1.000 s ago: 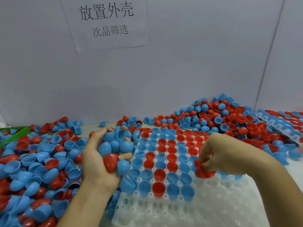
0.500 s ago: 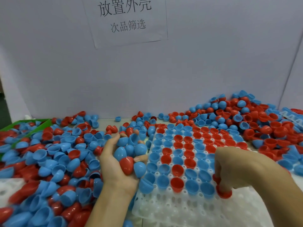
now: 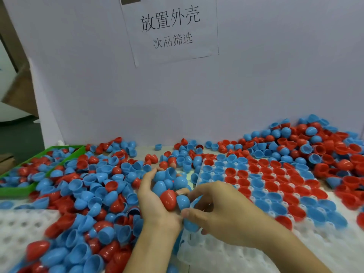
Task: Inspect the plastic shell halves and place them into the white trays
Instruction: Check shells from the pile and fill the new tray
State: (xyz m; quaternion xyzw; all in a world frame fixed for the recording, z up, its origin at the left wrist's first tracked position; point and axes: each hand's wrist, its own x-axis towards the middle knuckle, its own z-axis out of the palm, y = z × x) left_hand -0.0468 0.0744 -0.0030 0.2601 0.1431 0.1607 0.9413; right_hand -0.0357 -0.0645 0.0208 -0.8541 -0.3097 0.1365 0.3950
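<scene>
Right hand [image 3: 220,211] has left the white tray [image 3: 226,253], now pinching a blue shell [image 3: 184,201] from the shell-filled left hand [image 3: 157,201].

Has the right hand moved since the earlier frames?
Yes. The right hand has left the white tray's filled rows and crossed left to the shell halves cupped in the left hand.

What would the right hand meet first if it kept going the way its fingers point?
The right hand points left toward the left hand. First in line is the blue shell half in that handful, beside the red one; it looks about touching already, though depth is unclear.
</scene>
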